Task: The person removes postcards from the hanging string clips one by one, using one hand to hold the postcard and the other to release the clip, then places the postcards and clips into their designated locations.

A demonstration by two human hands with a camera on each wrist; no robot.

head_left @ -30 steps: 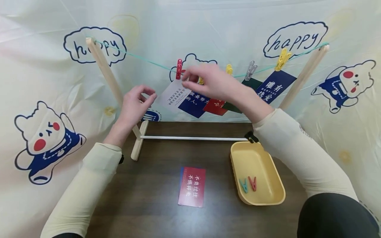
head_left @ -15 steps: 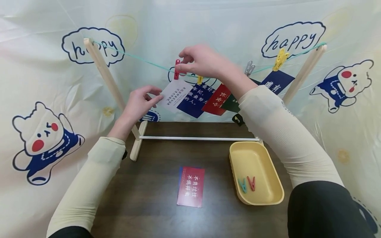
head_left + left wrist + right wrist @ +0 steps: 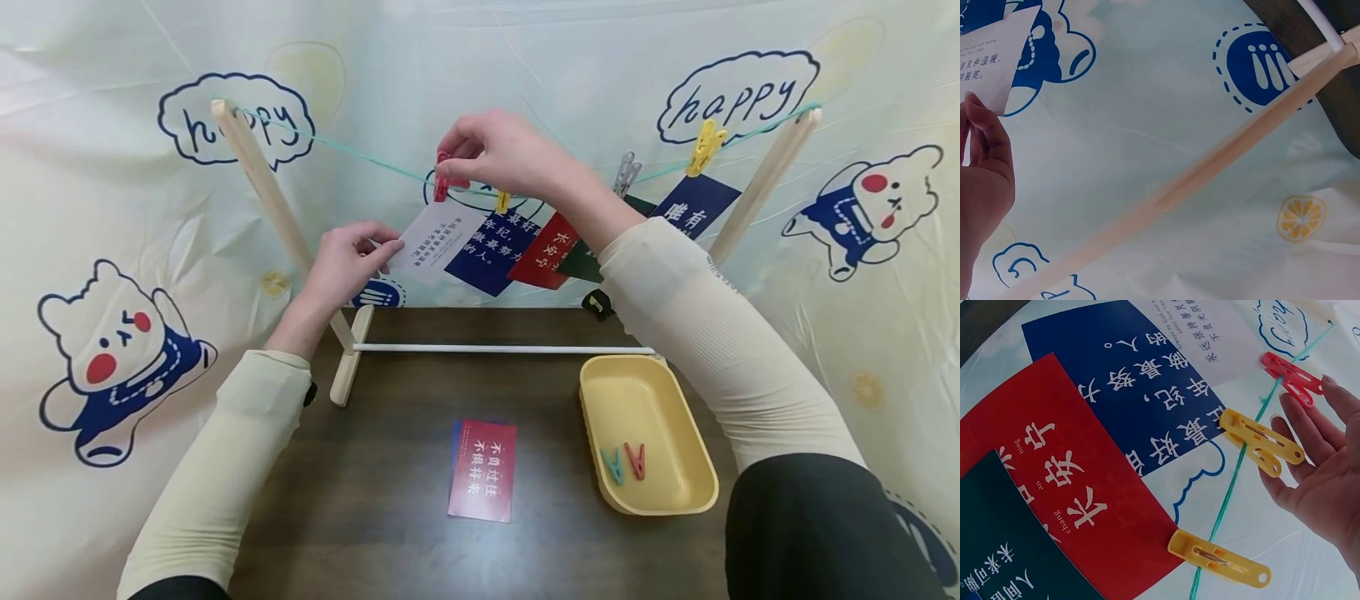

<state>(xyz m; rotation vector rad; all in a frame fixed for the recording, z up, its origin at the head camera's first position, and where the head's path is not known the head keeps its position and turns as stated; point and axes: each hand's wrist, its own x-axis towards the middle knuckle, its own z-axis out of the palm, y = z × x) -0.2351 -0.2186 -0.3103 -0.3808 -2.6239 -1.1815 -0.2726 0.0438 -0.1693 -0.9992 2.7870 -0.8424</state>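
Observation:
My left hand (image 3: pixel 347 262) pinches the lower left edge of a white card (image 3: pixel 441 240) printed with small text; in the left wrist view the thumb lies on the card (image 3: pixel 1007 56). At the card's top, a red clothespin (image 3: pixel 440 188) sits on the green string. My right hand (image 3: pixel 510 157) holds this clothespin (image 3: pixel 1291 376) by its handles, thumb on one side and fingers on the other. Beside it hang a dark blue card (image 3: pixel 491 254) under a yellow clothespin (image 3: pixel 1260 437) and a red card (image 3: pixel 546 258) under another yellow clothespin (image 3: pixel 1219 557).
The string runs between two wooden posts (image 3: pixel 262 179) joined below by a white rod (image 3: pixel 480 348). A green card (image 3: pixel 581 262) and another blue card (image 3: pixel 693 204) hang farther right. On the table lie a pinkish-red card (image 3: pixel 482 471) and a yellow basket (image 3: pixel 693 450) with two clothespins (image 3: pixel 635 461).
My right hand has moved left and up onto the red clothespin. My left hand has come right a little and taken the white card's edge.

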